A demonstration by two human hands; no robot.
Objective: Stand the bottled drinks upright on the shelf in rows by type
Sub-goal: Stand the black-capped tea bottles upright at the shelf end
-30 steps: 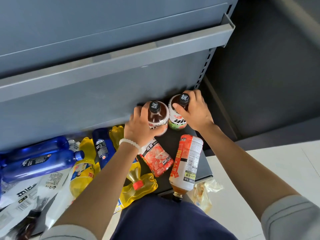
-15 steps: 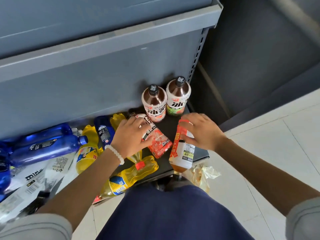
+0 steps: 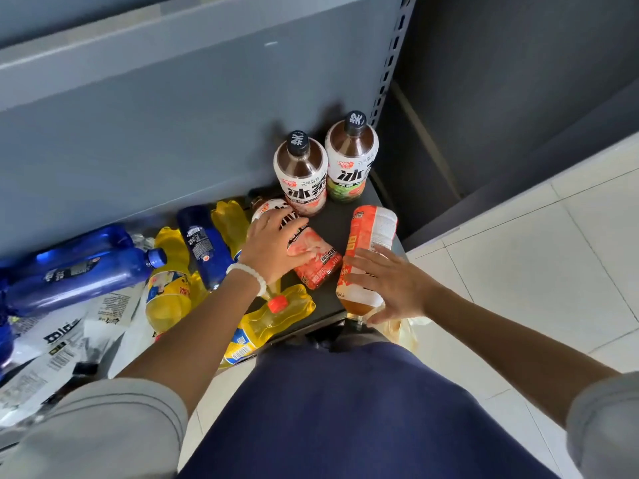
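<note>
- Left hand (image 3: 273,245) laid flat on a lying tea bottle (image 3: 306,252), fingers (image 3: 276,219) near straight across its white label, thumb along the pink part; touching, not yet wrapped round.
- Right hand (image 3: 390,285) spread over a second lying bottle (image 3: 368,257), fingers extended across its orange label, thumb low by the neck; looks like contact without a closed grip, though hard to tell from above.
- Just beyond the left fingertips: two tea bottles (image 3: 302,174) upright, side by side, touching, against the back panel (image 3: 173,133) at the shelf's (image 3: 340,210) right end.
- Neck of the right bottle pointing toward the body, just past the shelf's front edge; base pointing away from the fingers.
- Left of the left wrist: yellow bottles (image 3: 273,319) and blue bottles (image 3: 79,271) lying in a heap, some overlapping.
- Further left: white-labelled bottles (image 3: 52,344), also lying.
- Judged full and capped, so fairly heavy for one hand; stiff plastic, not fragile, unlikely to dent much under a firm squeeze.
- Shrink labels probably smooth and a bit slippery; round bodies prone to rolling under a flat palm.
- Best hold: round the mid-body on the label, fingers over and thumb under, then tipping up onto the base.
- Neck grip weaker for a full bottle; better kept for steadying once upright.
- Next spot likely beside the standing pair, same type together.
</note>
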